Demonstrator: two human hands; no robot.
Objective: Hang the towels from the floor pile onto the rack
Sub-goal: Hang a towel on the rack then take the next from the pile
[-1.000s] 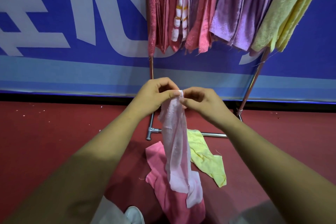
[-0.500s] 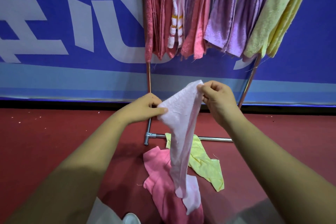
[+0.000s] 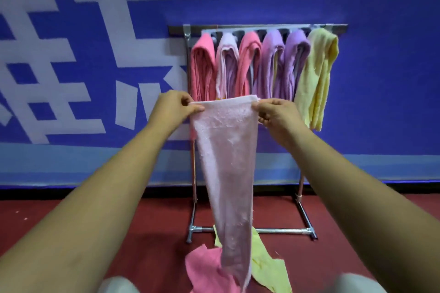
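Observation:
A pale pink towel [image 3: 227,162] hangs full length in front of me, its top edge stretched flat. My left hand [image 3: 175,108] pinches its left corner and my right hand [image 3: 277,115] pinches its right corner. Behind it stands the metal rack [image 3: 259,28], its bar holding several folded towels: pink, pale pink, pink, two purple and a yellow one [image 3: 317,78]. On the red floor at the rack's foot lie a pink towel [image 3: 204,269] and a yellow towel [image 3: 267,266], both partly hidden by the hanging towel.
A blue wall banner with large white characters [image 3: 95,54] runs right behind the rack. The rack's chrome base bar [image 3: 278,230] crosses the floor near the pile. My knees show blurred at the bottom edge.
My hands moved apart and upward, spreading the bunched pale pink towel flat by its top corners. The view lifted, so the rack's top bar came into sight.

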